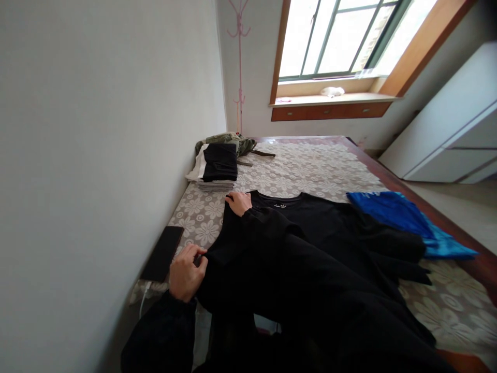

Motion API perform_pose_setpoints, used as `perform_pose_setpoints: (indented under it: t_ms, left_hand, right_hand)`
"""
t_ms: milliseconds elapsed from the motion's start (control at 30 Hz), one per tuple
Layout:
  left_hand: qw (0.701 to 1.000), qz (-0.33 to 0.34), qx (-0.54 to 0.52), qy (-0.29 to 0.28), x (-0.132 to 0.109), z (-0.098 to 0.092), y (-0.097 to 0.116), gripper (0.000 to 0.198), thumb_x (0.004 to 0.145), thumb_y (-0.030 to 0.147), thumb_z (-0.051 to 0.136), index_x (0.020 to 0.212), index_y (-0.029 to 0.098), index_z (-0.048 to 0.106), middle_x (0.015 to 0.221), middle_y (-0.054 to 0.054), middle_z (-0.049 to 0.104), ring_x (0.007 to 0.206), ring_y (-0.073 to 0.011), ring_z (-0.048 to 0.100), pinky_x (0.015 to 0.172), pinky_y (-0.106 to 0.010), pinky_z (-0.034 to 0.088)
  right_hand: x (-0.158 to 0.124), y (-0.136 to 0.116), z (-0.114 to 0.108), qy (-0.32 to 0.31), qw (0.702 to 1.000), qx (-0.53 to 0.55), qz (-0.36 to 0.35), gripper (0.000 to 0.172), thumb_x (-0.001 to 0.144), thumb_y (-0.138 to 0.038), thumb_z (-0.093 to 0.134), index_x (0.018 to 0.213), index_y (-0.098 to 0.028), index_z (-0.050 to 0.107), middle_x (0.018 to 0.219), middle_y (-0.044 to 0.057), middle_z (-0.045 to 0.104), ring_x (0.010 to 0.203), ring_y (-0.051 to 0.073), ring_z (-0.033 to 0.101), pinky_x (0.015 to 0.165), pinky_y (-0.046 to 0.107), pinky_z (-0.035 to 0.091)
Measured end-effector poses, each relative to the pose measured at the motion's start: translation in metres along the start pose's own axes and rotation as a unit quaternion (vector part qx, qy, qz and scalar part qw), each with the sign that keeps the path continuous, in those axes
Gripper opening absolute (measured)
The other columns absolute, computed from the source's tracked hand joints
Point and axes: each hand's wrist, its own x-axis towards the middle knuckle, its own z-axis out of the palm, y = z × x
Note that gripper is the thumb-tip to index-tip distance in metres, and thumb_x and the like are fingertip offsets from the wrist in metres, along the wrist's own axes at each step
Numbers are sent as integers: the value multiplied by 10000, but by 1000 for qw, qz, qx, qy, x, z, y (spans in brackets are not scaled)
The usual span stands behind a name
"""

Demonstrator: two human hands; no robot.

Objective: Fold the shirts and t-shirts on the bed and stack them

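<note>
A black long-sleeved shirt (326,228) lies spread across the flower-patterned bed cover (310,166), collar towards the window. My left hand (186,272) is closed in a pinch on the shirt's left edge, close to me. My right hand (238,202) reaches across in a black sleeve, its fingers curled on the shirt's shoulder beside the collar. Both hands sit on the shirt's left side, near the wall.
A dark phone (163,254) lies by the wall, left of my left hand. A stack of folded clothes (217,166) and an olive garment (229,140) sit further up the bed. A blue garment (407,223) lies at the right edge. A white cabinet (446,134) stands beyond.
</note>
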Motion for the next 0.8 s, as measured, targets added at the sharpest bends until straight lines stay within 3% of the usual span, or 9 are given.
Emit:
perform_pose_setpoints:
  t_ms: [200, 367, 467, 567, 633, 733, 800]
  left_hand:
    - [997, 9, -53, -48, 4, -5, -7, 164, 880, 226, 542, 964, 251, 681, 969, -22, 727, 876, -202, 681, 768, -320, 514]
    - [998, -14, -19, -55, 3, -8, -4, 157, 910, 246, 540, 984, 257, 678, 886, -5, 716, 811, -195, 675, 731, -308, 495]
    - [998, -12, 2, -57, 3, -10, 0, 145, 914, 225, 538, 970, 257, 667, 883, -3, 711, 816, -197, 671, 759, -315, 499]
    - [998, 36, 31, -33, 1, -8, 0, 150, 907, 183, 538, 961, 247, 662, 989, -38, 717, 928, -224, 667, 848, -351, 503]
    - [993, 99, 55, -28, -1, -6, -2, 209, 903, 142, 529, 1003, 247, 681, 1078, -63, 716, 1030, -252, 647, 920, -392, 488]
    - [976, 189, 83, -68, -1, -6, -4, 305, 900, 87, 509, 1051, 258, 712, 1120, -71, 720, 1090, -269, 625, 964, -432, 472]
    - [965, 220, 96, -105, 1, -11, -2, 326, 895, 71, 510, 1054, 260, 723, 1104, -67, 724, 1073, -265, 628, 963, -438, 479]
  right_hand:
    - [-5, -6, 2, 5, 998, -24, -49, 294, 1057, -352, 434, 1186, -173, 629, 1209, 157, 700, 1182, 303, 558, 1003, 433, 357]
    - [-5, -6, -5, -5, 998, -27, -64, 307, 1057, -353, 432, 1203, -147, 606, 1214, 171, 692, 1174, 311, 571, 1010, 441, 379]
    - [-14, -4, -17, -8, 997, -26, -74, 411, 1024, -380, 507, 1347, -127, 536, 1305, 186, 656, 1204, 316, 569, 1020, 453, 396]
    - [-40, -2, -30, -7, 995, -30, -99, 609, 968, -412, 603, 1491, -152, 431, 1501, 182, 528, 1337, 326, 490, 1085, 483, 373]
    - [-65, 0, -35, -9, 989, -36, -144, 643, 955, -454, 619, 1512, -190, 437, 1606, 150, 426, 1443, 321, 390, 1157, 498, 314]
    - [-106, 4, -31, -22, 977, -42, -209, 678, 973, -563, 556, 1542, -213, 438, 1682, 118, 317, 1535, 328, 261, 1222, 525, 235]
    - [-127, 8, -25, -37, 976, -45, -210, 742, 975, -626, 507, 1581, -212, 396, 1699, 111, 283, 1557, 343, 218, 1239, 551, 207]
